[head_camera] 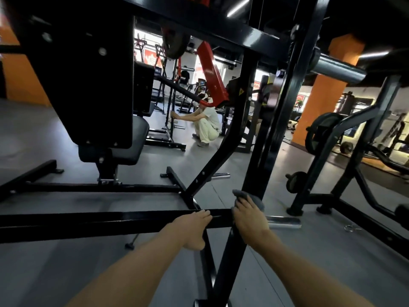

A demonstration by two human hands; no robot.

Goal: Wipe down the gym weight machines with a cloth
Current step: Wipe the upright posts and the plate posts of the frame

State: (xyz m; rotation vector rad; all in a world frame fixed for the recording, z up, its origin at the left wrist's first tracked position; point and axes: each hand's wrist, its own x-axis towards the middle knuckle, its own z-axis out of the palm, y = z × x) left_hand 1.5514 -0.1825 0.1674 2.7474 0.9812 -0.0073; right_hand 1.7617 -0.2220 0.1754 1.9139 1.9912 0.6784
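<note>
Frame wipe in progress at the low joint of a black weight machine.

Right hand (249, 220) fingers (241, 203) lie spread, pressing a grey cloth (254, 199) against the upright post (256, 169). Left hand (194, 229) fingers curl over the horizontal bar (110, 222) just beside, apparently bracing. Judged next: carry the cloth along the post or bar under steady pressure. Beyond, a yellow warning sticker (240, 92); no legible writing.

Your right hand (249, 216) covers most of the grey cloth (254, 199), so only its upper edge shows. Your left hand (193, 229) hides its fingertips over the black crossbar (99, 222). The crouching person (207, 122) has the head behind a red arm (211, 72).
</note>
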